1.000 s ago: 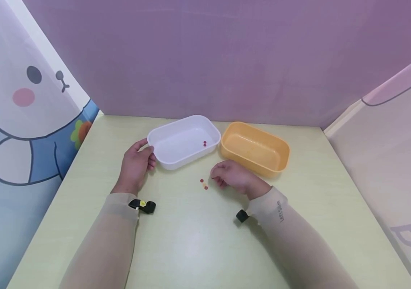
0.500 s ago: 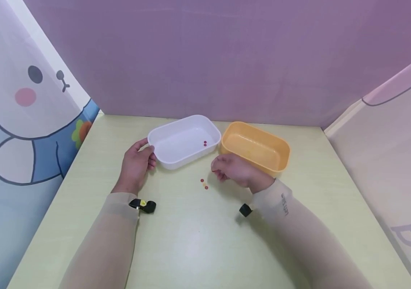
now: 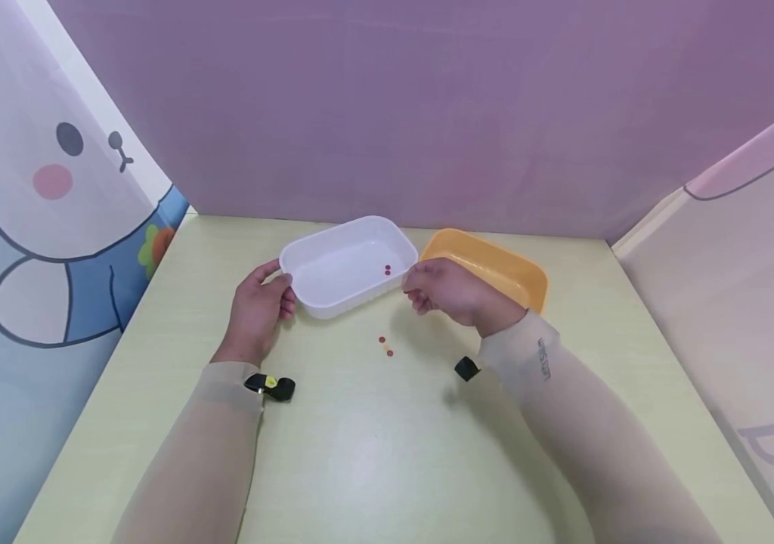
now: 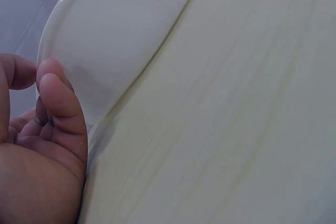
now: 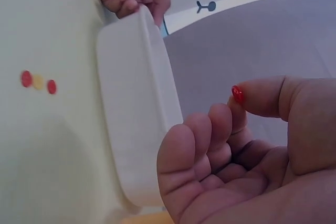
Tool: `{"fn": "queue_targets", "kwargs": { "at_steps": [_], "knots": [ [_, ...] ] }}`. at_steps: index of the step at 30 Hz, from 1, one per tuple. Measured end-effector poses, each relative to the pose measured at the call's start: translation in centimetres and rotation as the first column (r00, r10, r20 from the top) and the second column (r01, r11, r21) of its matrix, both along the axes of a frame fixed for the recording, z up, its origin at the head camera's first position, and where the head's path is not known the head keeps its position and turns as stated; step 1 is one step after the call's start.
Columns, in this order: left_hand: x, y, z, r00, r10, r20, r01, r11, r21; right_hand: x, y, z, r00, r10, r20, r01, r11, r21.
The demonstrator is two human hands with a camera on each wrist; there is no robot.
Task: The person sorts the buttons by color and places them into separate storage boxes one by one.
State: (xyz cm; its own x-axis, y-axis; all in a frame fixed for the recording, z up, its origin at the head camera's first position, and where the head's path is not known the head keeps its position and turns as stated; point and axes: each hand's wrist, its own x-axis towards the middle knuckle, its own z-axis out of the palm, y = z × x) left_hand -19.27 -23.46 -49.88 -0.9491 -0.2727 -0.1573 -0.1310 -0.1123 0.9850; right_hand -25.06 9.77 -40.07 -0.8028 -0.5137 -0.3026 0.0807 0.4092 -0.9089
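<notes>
My left hand (image 3: 255, 310) holds the left end of a white plastic tub (image 3: 353, 281), thumb and forefinger at its rim, as the left wrist view shows too. Two red buttons (image 3: 388, 270) lie inside it near the right end. Between thumb and forefinger, my right hand (image 3: 451, 291) pinches a small red button (image 5: 237, 94). That hand is raised at the tub's right front corner and hides part of an orange tub (image 3: 496, 264). In front of the white tub, two more red buttons (image 5: 26, 78) lie on the table with a yellow button (image 5: 38, 82) between them.
Both tubs stand towards the back of the pale table (image 3: 360, 453), close beside each other. Behind them rises a purple backdrop (image 3: 387, 113). Printed cloth (image 3: 26, 227) hangs on the left, and another panel (image 3: 754, 302) on the right.
My right hand has risen away from the table towards the back, from near the loose buttons to the white tub's right corner. The left hand and the tubs have stayed in place.
</notes>
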Motion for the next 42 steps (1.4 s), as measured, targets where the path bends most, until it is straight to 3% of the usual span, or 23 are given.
{"fn": "queue_targets", "kwargs": {
  "at_steps": [12, 21, 30, 42],
  "knots": [
    [-0.1, 0.1, -0.1, 1.000, -0.002, 0.022, 0.002, 1.000, 0.006, -2.3, -0.7, 2.0, 0.998, -0.040, 0.051, 0.042, 0.998, -0.039],
    [0.0, -0.1, -0.5, 1.000, -0.005, 0.018, 0.005, 1.000, -0.006, -4.1, -1.9, 3.0, 0.990, -0.123, 0.074, 0.126, 0.992, -0.032],
    [0.2, -0.1, -0.2, 1.000, -0.022, 0.001, 0.022, 1.000, -0.003, -6.1, -2.5, 4.1, 0.975, -0.205, 0.090, 0.208, 0.978, -0.020],
    [0.0, -0.2, -0.4, 1.000, -0.026, 0.000, 0.026, 1.000, -0.017, -7.0, -3.0, 4.7, 0.955, -0.294, 0.041, 0.295, 0.956, -0.003]
  ]
}}
